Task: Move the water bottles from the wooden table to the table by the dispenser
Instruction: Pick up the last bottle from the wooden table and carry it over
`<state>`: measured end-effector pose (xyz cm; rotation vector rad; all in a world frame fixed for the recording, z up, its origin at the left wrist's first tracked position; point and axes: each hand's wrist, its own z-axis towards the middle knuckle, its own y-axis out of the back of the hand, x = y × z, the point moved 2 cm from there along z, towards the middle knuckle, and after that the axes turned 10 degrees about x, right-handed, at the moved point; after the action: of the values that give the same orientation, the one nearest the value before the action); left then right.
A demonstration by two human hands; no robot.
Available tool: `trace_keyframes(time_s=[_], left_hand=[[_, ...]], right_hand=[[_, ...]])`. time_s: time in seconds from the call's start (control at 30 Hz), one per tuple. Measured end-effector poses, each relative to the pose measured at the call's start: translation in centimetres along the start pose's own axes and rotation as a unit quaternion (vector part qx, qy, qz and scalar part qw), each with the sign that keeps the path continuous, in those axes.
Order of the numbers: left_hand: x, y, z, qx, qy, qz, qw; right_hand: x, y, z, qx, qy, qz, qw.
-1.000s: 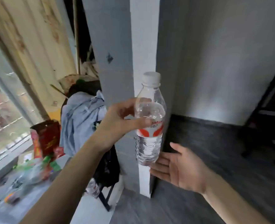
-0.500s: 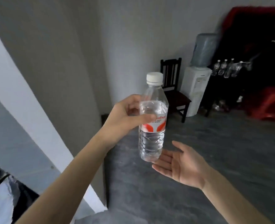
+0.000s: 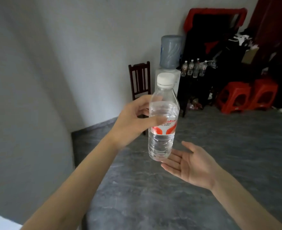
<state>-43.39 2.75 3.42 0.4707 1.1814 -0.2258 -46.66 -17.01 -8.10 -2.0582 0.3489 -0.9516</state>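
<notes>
My left hand grips a clear water bottle with a white cap and a red-and-white label, held upright in front of me. My right hand is open, palm up, just below and to the right of the bottle's base, close to it but I cannot tell if it touches. Far across the room stands a white water dispenser with a blue jug. Right of it, several water bottles stand on a dark table.
A dark wooden chair stands left of the dispenser against the grey wall. Two red plastic stools sit right of the dark table, under dark clothes and red cloth. Grey floor stretches between me and the dispenser. A white corner shows at lower left.
The view has swung right, from the pillar and cluttered window side to the dispenser corner, which now looks nearer and more central. Both hands keep the same pose around the bottle.
</notes>
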Motion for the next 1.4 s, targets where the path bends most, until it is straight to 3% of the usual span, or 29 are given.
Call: trace_keyframes(time_s=[0.43,0.83,1.1,1.4], left_hand=[[9.1,3.7,13.7,0.047,-0.008,0.009,0.999],[15.0,11.3,30.3,0.082,-0.012,0.033,0.996],[18.2,11.0,40.1,0.102,-0.017,0.029,0.994],[21.6,5.8,53.9,0.103,-0.015,0.010,0.995]], right_hand=[[9.0,4.5,11.1,-0.097,0.017,0.026,0.995],[21.3,5.4,23.3,-0.100,0.059,0.055,0.992],[29.0,9.2,26.6,-0.104,0.079,0.056,0.990],[41.8,17.3,28.6,-0.097,0.090,0.054,0.990]])
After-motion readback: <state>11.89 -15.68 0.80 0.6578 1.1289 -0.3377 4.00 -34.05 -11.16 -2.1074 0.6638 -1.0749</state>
